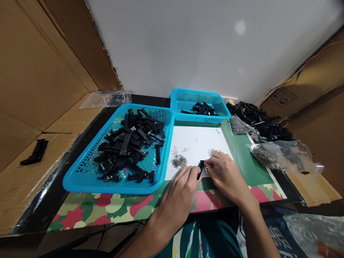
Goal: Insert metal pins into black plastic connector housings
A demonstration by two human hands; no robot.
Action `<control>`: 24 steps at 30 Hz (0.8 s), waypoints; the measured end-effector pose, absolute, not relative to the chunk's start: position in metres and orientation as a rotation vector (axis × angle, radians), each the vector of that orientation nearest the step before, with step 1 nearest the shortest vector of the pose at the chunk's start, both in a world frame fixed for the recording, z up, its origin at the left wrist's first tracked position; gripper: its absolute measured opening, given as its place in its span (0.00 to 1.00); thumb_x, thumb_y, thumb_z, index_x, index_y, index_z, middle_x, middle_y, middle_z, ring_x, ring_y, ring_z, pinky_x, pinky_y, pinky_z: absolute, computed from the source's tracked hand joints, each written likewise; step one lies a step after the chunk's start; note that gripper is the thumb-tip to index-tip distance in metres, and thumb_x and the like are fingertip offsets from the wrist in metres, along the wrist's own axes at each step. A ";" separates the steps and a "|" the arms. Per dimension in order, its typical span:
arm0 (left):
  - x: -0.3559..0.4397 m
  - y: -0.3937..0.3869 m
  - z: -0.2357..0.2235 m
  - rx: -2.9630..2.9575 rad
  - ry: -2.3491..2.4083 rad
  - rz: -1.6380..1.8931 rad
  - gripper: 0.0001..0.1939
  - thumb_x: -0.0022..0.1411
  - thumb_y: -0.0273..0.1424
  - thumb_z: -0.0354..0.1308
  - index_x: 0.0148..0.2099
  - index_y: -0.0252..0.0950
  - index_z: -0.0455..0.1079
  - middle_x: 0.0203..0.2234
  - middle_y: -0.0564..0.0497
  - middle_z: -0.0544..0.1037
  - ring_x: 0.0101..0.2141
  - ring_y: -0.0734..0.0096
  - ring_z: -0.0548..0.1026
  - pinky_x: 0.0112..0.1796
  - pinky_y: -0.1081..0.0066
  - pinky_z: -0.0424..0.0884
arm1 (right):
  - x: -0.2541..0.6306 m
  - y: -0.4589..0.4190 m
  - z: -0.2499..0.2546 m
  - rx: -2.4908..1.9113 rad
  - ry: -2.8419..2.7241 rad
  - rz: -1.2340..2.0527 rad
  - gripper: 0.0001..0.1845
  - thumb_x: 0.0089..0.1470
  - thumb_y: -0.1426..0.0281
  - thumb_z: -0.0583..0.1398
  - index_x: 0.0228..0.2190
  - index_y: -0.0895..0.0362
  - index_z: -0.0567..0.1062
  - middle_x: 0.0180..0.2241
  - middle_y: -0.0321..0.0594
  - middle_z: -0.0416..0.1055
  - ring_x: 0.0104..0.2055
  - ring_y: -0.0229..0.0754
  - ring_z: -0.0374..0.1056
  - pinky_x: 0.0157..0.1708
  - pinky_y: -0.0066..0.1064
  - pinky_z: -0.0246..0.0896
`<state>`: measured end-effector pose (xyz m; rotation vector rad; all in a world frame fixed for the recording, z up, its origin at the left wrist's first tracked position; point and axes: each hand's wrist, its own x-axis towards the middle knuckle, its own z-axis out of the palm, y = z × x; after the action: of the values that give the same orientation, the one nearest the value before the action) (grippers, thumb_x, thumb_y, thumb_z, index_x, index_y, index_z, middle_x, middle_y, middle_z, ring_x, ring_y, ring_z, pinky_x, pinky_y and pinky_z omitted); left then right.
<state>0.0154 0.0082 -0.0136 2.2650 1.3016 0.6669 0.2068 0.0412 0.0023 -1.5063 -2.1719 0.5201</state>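
My left hand (180, 187) pinches a small black plastic part (200, 168) over the near edge of a white sheet (199, 141). My right hand (225, 172) is closed beside it, fingertips pinching a thin metal spring or pin (210, 166) against the part. A small heap of metal springs (178, 161) lies on the sheet just left of my hands, and a second, smaller heap (212, 152) lies just beyond my right hand.
A large blue basket (80, 172) of black parts stands at left; a smaller blue basket (188, 96) stands behind the sheet. Loose black parts (258, 120) and plastic bags of springs (268, 156) lie at right. Cardboard walls flank both sides; one black part (34, 152) lies on the left cardboard.
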 end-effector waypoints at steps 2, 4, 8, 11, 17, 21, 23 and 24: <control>0.015 0.008 -0.014 2.264 1.298 0.669 0.08 0.77 0.21 0.50 0.48 0.41 0.63 0.42 0.50 0.75 0.45 0.57 0.75 0.44 0.56 0.75 | 0.207 0.042 0.005 -1.517 -2.197 0.527 0.11 0.66 0.78 0.57 0.35 0.54 0.79 0.34 0.42 0.75 0.42 0.51 0.67 0.43 0.42 0.61; 0.015 0.008 -0.015 2.258 1.300 0.669 0.08 0.77 0.21 0.50 0.48 0.41 0.63 0.41 0.50 0.74 0.45 0.57 0.75 0.45 0.55 0.74 | 0.208 0.044 0.007 -1.517 -2.191 0.529 0.12 0.66 0.78 0.58 0.36 0.54 0.79 0.35 0.42 0.76 0.42 0.51 0.68 0.43 0.43 0.61; 0.014 0.007 -0.015 2.245 1.289 0.676 0.13 0.75 0.16 0.49 0.50 0.41 0.63 0.41 0.50 0.74 0.45 0.57 0.75 0.44 0.57 0.74 | 0.209 0.046 0.009 -1.505 -2.096 0.522 0.10 0.65 0.77 0.60 0.36 0.54 0.80 0.35 0.41 0.77 0.40 0.49 0.69 0.42 0.41 0.61; 0.014 0.008 -0.014 2.242 1.287 0.669 0.14 0.74 0.16 0.49 0.50 0.41 0.64 0.41 0.50 0.74 0.44 0.57 0.75 0.44 0.57 0.74 | 0.210 0.046 0.008 -1.496 -2.074 0.527 0.09 0.64 0.77 0.61 0.34 0.53 0.80 0.35 0.41 0.77 0.40 0.49 0.70 0.42 0.41 0.61; 0.014 0.007 -0.012 2.246 1.293 0.666 0.12 0.75 0.17 0.49 0.51 0.41 0.64 0.41 0.49 0.75 0.44 0.56 0.75 0.44 0.57 0.73 | 0.210 0.049 0.005 -1.494 -2.145 0.484 0.09 0.65 0.77 0.61 0.35 0.53 0.79 0.34 0.40 0.78 0.39 0.49 0.70 0.42 0.41 0.61; 0.014 0.007 -0.012 2.228 1.287 0.665 0.14 0.74 0.16 0.48 0.50 0.41 0.64 0.41 0.49 0.74 0.44 0.56 0.75 0.44 0.56 0.73 | 0.210 0.050 0.008 -1.526 -2.206 0.460 0.09 0.66 0.75 0.61 0.34 0.54 0.79 0.32 0.40 0.76 0.37 0.49 0.70 0.42 0.41 0.61; 0.014 0.007 -0.013 2.227 1.288 0.671 0.12 0.75 0.17 0.49 0.49 0.40 0.64 0.41 0.49 0.74 0.45 0.55 0.75 0.44 0.56 0.73 | 0.210 0.049 0.009 -1.539 -2.234 0.444 0.09 0.66 0.75 0.61 0.33 0.55 0.78 0.31 0.40 0.76 0.37 0.49 0.70 0.42 0.41 0.61; 0.014 0.008 -0.013 2.229 1.287 0.672 0.11 0.75 0.18 0.49 0.48 0.40 0.64 0.41 0.49 0.74 0.45 0.55 0.75 0.44 0.56 0.73 | 0.209 0.049 0.009 -1.534 -2.240 0.437 0.09 0.66 0.76 0.61 0.33 0.55 0.78 0.31 0.40 0.75 0.37 0.49 0.69 0.42 0.41 0.60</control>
<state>0.0143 0.0078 -0.0130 2.2291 1.2872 0.6724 0.2095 0.0489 0.0085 -1.5344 -2.2397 0.4373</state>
